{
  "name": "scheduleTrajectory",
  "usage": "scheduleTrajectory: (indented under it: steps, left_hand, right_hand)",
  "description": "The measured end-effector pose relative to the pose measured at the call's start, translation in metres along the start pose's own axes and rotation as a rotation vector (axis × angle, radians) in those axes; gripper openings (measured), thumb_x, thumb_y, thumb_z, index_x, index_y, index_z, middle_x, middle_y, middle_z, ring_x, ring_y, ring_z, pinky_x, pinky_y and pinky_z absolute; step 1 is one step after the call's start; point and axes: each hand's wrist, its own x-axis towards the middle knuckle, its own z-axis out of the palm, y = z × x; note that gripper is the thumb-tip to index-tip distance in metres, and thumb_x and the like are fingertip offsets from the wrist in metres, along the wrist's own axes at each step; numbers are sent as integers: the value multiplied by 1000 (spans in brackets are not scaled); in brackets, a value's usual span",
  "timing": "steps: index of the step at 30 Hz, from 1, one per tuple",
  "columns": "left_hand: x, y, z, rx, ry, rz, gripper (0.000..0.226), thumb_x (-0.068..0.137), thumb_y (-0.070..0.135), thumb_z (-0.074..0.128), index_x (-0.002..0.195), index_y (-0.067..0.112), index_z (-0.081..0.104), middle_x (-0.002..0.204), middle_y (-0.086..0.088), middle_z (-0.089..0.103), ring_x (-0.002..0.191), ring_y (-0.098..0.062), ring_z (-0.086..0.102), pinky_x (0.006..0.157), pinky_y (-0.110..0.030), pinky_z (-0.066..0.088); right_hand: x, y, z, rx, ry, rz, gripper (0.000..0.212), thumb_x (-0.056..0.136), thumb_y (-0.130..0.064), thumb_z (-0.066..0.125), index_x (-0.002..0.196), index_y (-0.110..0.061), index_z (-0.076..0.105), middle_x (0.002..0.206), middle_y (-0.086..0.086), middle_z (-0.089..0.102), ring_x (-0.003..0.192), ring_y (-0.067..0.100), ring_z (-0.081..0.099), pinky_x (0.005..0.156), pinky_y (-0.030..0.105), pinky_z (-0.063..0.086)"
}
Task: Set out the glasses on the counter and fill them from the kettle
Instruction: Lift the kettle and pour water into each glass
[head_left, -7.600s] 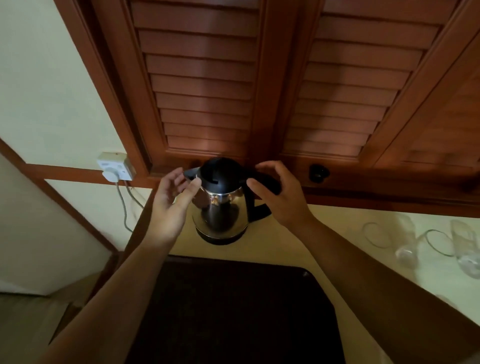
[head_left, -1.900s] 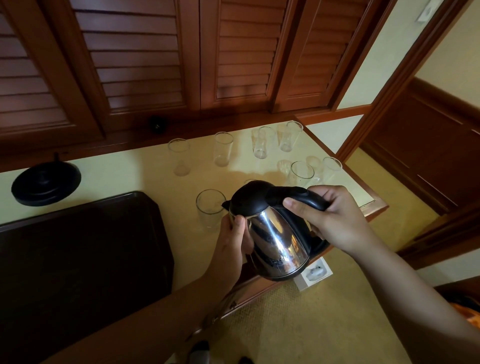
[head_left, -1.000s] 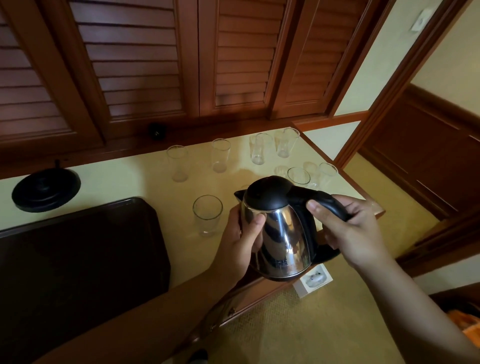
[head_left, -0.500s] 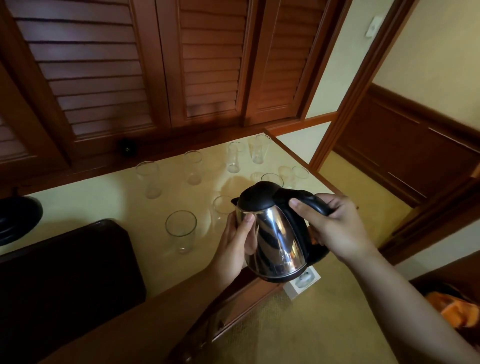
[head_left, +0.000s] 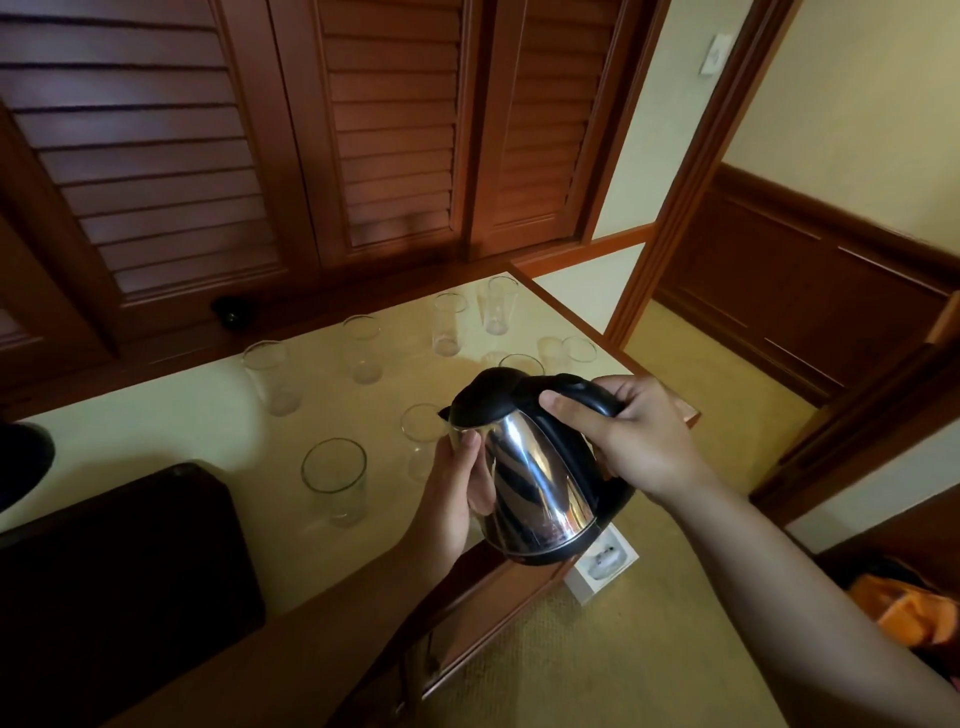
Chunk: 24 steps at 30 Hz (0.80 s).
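My right fingers (head_left: 582, 402) wrap over the black plastic handle of the polished steel kettle with the black domed lid (head_left: 535, 467), thumb laid along the handle's top, so my right hand (head_left: 639, 436) carries it in a closed grip. My left hand (head_left: 457, 493) cups the kettle's shiny left flank, fingers together and pressed flat against the metal, thumb tip up near the spout. The kettle hangs in the air, tilted to the left, above the near right edge of the pale yellow counter (head_left: 182, 431). Its spout points at a clear tumbler (head_left: 423, 431) standing just to its left. A wider clear glass (head_left: 335, 478) stands nearer and further left, beside the dark brown tray (head_left: 119, 561). More clear glasses stand along the far side, among them a tall one (head_left: 270, 374) at far left and another (head_left: 500, 304) at the far right corner. I cannot tell whether water is running.
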Motion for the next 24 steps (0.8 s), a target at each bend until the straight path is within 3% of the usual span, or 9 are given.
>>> scheduleTrajectory:
  steps: [2, 4, 5, 7, 8, 10, 14, 20, 24]
  left_hand:
    - [-1, 0, 0, 9, 9, 17, 91, 84, 73, 68, 155, 19, 48, 149, -11, 64, 141, -29, 59, 113, -43, 51]
    - [-1, -1, 1, -8, 39, 40, 102, 79, 72, 70, 148, 0, 50, 126, -24, 70, 127, -30, 67, 99, -30, 58]
    - [-2, -1, 1, -3, 52, 49, 118, 73, 77, 74, 140, -16, 46, 116, -39, 61, 118, -36, 69, 95, -29, 58]
    - [-1, -3, 0, -8, 72, 26, 133, 66, 84, 77, 134, -26, 42, 117, -53, 49, 120, -57, 61, 102, -44, 55]
    - [1, -4, 1, -4, 90, -6, 131, 67, 83, 77, 141, -19, 43, 130, -49, 52, 129, -56, 57, 111, -52, 50]
    - [1, -4, 2, 29, 116, -46, 110, 75, 79, 75, 154, 8, 47, 147, -23, 62, 141, -40, 56, 120, -62, 40]
    - [4, -7, 2, 10, 130, -88, 64, 93, 62, 58, 147, 28, 55, 141, -1, 71, 137, -27, 63, 118, -56, 45]
    - [4, -9, 5, -20, 155, -123, 85, 84, 69, 65, 154, 24, 50, 144, -4, 69, 139, -30, 61, 117, -56, 45]
    - [5, -10, 6, -25, 134, -120, 86, 85, 68, 65, 153, 19, 49, 142, -8, 70, 133, -29, 66, 116, -59, 47]
  right_hand:
    - [3, 2, 0, 6, -8, 3, 31, 91, -33, 81, 74, -9, 74, 47, -9, 65, 39, 0, 59, 44, 10, 41]
    - [5, 2, 0, 4, -18, 1, 31, 91, -33, 81, 74, -8, 74, 47, -8, 65, 39, 0, 59, 45, 10, 42]
    - [6, 2, 0, -3, -21, 1, 32, 91, -33, 81, 74, -7, 74, 48, -7, 65, 40, 0, 59, 45, 11, 42]
    - [8, 4, 0, -11, -23, 0, 36, 90, -34, 81, 76, -2, 75, 48, -7, 65, 39, 0, 59, 45, 11, 42]
    - [8, 6, 0, -14, -27, -3, 38, 90, -34, 81, 79, 1, 75, 48, -7, 65, 39, 0, 58, 45, 11, 42]
    - [8, 7, -2, -19, -39, -8, 39, 91, -33, 81, 83, 4, 76, 48, -7, 66, 39, -1, 58, 46, 10, 42]
    - [9, 10, -5, -19, -42, -11, 39, 92, -32, 81, 85, 6, 77, 47, -7, 65, 38, -1, 58, 45, 10, 41]
    - [9, 11, -7, -21, -51, -17, 41, 89, -39, 82, 85, 2, 79, 54, -2, 71, 44, 3, 63, 49, 14, 45]
    - [11, 14, -9, -41, -46, -28, 59, 78, -56, 82, 86, 2, 78, 71, 21, 77, 55, 22, 71, 54, 23, 51]
